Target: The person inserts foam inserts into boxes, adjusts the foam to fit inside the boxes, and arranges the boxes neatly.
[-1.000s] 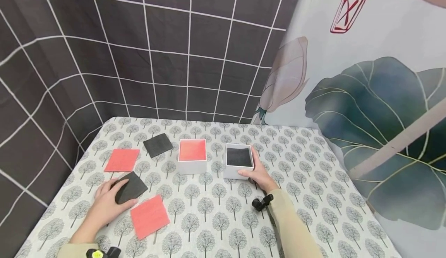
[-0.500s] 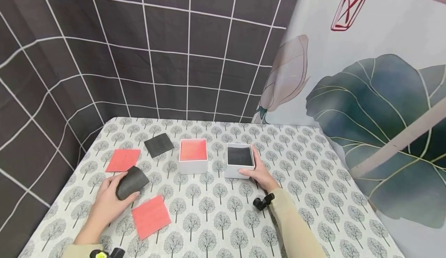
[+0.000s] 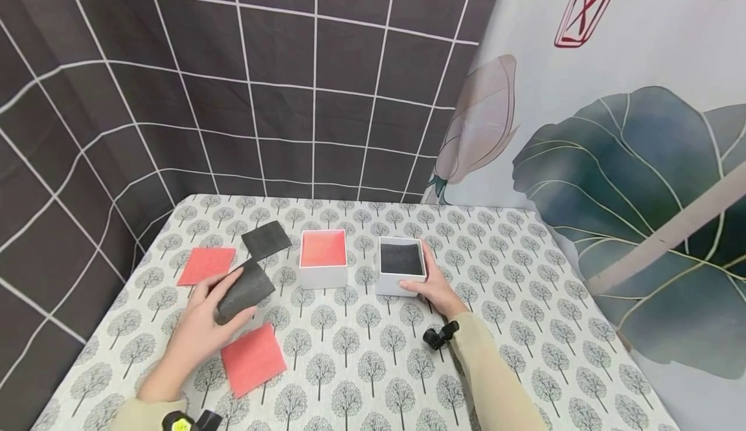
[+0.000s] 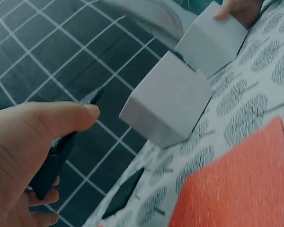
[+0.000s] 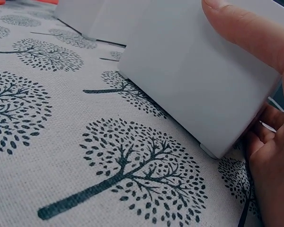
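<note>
In the head view my left hand point(image 3: 201, 324) pinches a black square cloth point(image 3: 247, 292) between thumb and fingers, its sheet slightly curved and lifted off the table. The left wrist view shows this black cloth point(image 4: 61, 156) edge-on behind the thumb. My right hand point(image 3: 434, 287) grips the right side of a white box point(image 3: 396, 287) with black material point(image 3: 402, 259) inside. Thumb on the near wall and fingers round the side show in the right wrist view, where the box point(image 5: 189, 71) stands on the table.
Left of the held box stands a second white box point(image 3: 323, 279) with red material inside. A black square point(image 3: 266, 240) and a red square point(image 3: 206, 265) lie at the left; another red square point(image 3: 253, 360) lies nearer. Tree-patterned cloth point(image 3: 350, 379) covers the table.
My left hand has picked up the black cloth and carried it up and to the right, towards the boxes. The right hand stays on its box.
</note>
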Motion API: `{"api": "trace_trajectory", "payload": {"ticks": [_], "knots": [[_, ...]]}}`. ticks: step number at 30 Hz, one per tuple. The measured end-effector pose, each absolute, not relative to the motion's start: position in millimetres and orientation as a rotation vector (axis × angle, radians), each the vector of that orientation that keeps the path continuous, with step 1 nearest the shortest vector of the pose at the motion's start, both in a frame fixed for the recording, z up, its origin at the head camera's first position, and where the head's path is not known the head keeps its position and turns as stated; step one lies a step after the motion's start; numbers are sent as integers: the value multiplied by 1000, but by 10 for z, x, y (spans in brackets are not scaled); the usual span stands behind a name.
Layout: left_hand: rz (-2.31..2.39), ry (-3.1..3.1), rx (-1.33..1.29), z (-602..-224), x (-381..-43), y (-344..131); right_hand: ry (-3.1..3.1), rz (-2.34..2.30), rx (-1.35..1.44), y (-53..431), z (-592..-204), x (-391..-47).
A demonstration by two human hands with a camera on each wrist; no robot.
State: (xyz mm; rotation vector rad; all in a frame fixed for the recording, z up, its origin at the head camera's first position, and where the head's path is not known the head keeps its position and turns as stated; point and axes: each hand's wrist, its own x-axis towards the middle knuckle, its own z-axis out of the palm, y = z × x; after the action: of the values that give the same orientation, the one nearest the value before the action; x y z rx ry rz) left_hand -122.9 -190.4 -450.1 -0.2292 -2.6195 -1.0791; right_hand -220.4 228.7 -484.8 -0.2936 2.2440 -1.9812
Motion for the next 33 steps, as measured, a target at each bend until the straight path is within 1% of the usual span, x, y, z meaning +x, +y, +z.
{"api": "trace_trajectory", "payload": {"ticks": [9,24,33], "knots": [[-1076,-2615,-456,-4395,-1343,-1606,2254,-1969,-303,2302,-4858,-2204],[-1074,-2593,-725,-4312,-1464,-994,2262,-1970,-287,2288,-4862,-2208],[-1076,-2550,-970,-4315,-1590,-622,2275,-1976,-301,2283,-4859,-2190]]}}
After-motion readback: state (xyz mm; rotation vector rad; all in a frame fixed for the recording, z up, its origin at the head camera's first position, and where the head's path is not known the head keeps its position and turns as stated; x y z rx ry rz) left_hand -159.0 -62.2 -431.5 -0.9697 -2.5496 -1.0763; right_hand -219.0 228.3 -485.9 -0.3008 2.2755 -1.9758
